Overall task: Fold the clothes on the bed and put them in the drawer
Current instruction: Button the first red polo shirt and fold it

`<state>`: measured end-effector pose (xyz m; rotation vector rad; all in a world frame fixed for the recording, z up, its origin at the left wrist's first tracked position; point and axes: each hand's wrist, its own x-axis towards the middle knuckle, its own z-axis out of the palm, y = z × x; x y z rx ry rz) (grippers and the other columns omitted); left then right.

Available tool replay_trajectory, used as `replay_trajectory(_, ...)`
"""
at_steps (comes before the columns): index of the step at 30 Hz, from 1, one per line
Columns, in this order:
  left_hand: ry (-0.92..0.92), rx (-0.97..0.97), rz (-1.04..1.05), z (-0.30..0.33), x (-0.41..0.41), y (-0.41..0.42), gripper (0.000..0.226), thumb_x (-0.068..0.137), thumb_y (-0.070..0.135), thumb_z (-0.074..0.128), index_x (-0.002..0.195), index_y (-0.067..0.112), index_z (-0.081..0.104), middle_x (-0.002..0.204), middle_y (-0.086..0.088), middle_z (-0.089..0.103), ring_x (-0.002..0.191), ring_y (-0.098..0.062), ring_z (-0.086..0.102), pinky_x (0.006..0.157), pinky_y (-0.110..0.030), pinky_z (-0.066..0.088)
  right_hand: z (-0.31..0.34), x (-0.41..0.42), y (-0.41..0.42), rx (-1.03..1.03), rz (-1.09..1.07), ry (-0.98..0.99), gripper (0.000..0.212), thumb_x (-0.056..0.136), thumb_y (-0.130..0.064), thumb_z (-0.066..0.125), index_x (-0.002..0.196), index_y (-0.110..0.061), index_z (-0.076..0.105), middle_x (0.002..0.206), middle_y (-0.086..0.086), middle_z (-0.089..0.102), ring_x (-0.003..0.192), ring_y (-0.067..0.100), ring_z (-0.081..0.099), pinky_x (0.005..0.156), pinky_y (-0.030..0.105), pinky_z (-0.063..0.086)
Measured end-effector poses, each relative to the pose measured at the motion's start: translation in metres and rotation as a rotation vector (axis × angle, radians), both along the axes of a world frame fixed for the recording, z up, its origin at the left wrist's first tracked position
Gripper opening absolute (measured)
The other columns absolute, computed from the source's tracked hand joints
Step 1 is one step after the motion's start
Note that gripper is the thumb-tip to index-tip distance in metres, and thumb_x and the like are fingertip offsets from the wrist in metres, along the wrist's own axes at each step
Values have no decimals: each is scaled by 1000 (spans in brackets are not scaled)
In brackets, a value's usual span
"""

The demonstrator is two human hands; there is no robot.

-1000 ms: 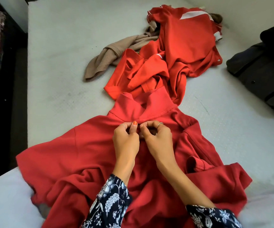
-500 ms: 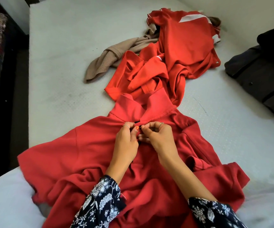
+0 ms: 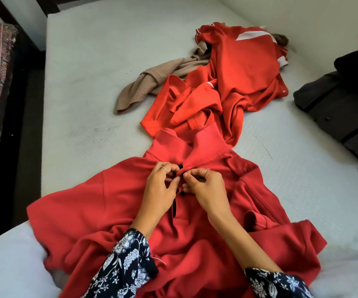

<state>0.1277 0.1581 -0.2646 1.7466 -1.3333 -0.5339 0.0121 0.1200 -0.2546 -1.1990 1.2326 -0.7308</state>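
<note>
Lying spread at the bed's (image 3: 83, 50) six o'clock, the red polo shirt (image 3: 113, 211) has its placket pinched by both hands: left hand (image 3: 158, 190) and right hand (image 3: 208, 188) curl thumb and fingertips onto the fabric just below the collar (image 3: 197, 145), probably working a button, though it is hidden. A slipped pinch could leave the placket gaping and skew the fold. At twelve o'clock, the red pile (image 3: 227, 82) touches the collar and could drag along; the tan garment (image 3: 150, 84) lies at eleven.

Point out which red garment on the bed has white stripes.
The farthest red top, crumpled near the wall. The polo under the hands and the orange-red one between show no such stripes.
</note>
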Motion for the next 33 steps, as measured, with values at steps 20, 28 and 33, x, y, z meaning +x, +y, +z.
replay_trajectory(20,193,110,99,-12,1,-12,25,81,-8,64,87,16,59,85,-6,61,68,-6,53,66,-11,43,1,-7,10,-182,205,167,35,91,12,43,116,-3,63,85,-4,56,59,-8,62,67,8,46)
replay_trajectory(28,74,224,-89,30,46,-3,22,84,3,67,105,3,63,92,-5,63,77,-15,58,71,-13,44,57,-79,13,-423,308,530,16,91,-9,61,104,-12,69,83,-5,61,74,7,56,74,17,45)
replay_trajectory(33,-527,362,149,48,138,48,39,83,29,70,115,9,58,118,-15,57,113,-37,53,93,-45,43,73,-148,12,-198,268,1045,54,92,-41,59,135,-10,48,133,18,48,121,34,50,101,34,36)
